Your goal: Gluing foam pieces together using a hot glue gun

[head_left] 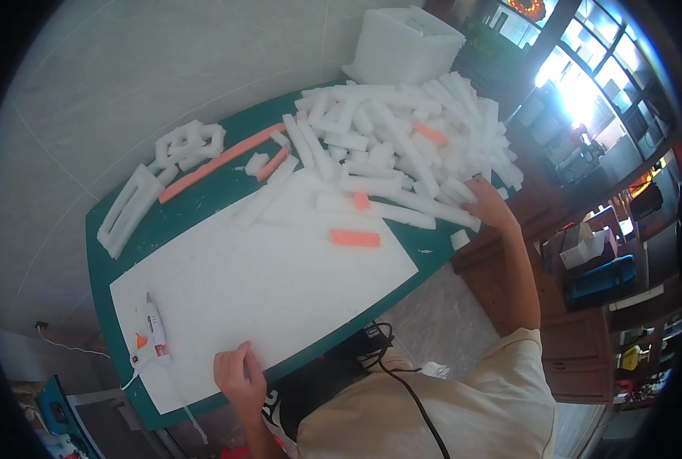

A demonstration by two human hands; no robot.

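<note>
A green table [174, 222] runs slantwise across the view, set against a pale tiled wall [126, 69]. A big white sheet [257, 291] covers most of its near half. At two o'clock, bright windows [585, 84] glare over dark wooden cabinets [578, 359], and a grey tiled floor [440, 321] shows below the table's edge.

The person's right hand [488, 200] reaches out to three o'clock, fingers spread fairly wide and laid on the near edge of a heap of white foam strips [402, 130]; whether it grips a strip cannot be told. The left hand [237, 375] sits at six o'clock, fingers curled loosely, pressing on the near edge of the white sheet and holding nothing.

The heap is a loose jumble of short and long square-cut white bars at one o'clock, with a few orange bits mixed in. A white foam box [402, 46] stands behind it at twelve. One flat orange piece [354, 239] lies on the sheet, and a long orange strip [218, 162] lies at eleven beside glued white foam frames [130, 206]. A white glue gun [151, 340] rests on the sheet at seven o'clock, just beside the left hand.
</note>
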